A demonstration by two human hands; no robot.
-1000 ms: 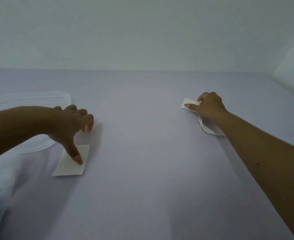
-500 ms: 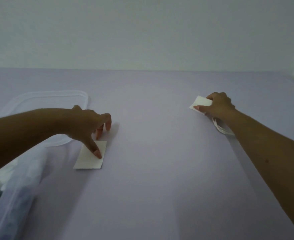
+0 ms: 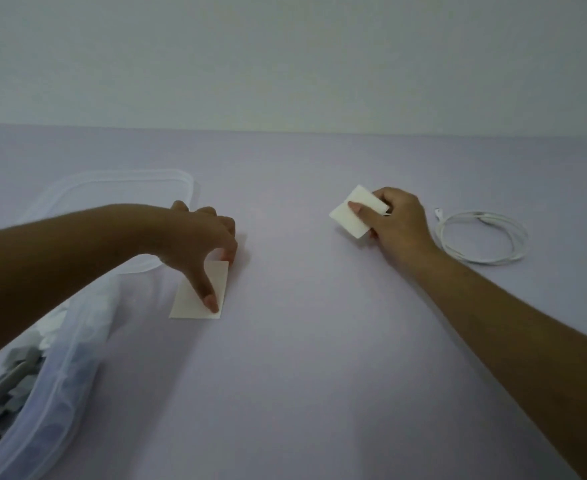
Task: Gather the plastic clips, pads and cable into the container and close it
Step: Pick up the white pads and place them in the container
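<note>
Far left, lower corner: a clear plastic container [image 3: 60,386] sits on the pale lilac counter [image 3: 302,375], lid off. It holds grey and white pieces [image 3: 15,375], partly blurred; whether these are clips or pads cannot be told. Its rim is cut off by the frame edge.

Behind it, flat on the counter: the clear lid [image 3: 119,181], with the left forearm crossing over its near part.

Left hand [image 3: 198,244]: reaches in from the left, palm down. Thumb tip presses on the near right part of a white rectangular pad [image 3: 191,299] that lies flat on the counter just right of the container. The fingers [image 3: 228,252] are curled and come down at the pad's far edge. The hand is partly spread across the pad, pinning it rather than lifting it; a closed grasp is not shown.

Centre: bare counter between the two hands, which are well apart.

Right hand [image 3: 396,223]: holds a second white pad [image 3: 354,211], pinched between the thumb on its upper face and the curled fingers beneath. This pad is tilted, its left corner pointing toward the left hand. Whether its lower edge touches the counter cannot be told.

Further right: a white cable [image 3: 482,237] lies coiled in a loose loop on the counter, near the right wrist but not touching it, one end pointing toward the hand.

Rear: a plain light wall [image 3: 285,64] meets the counter's far edge.
</note>
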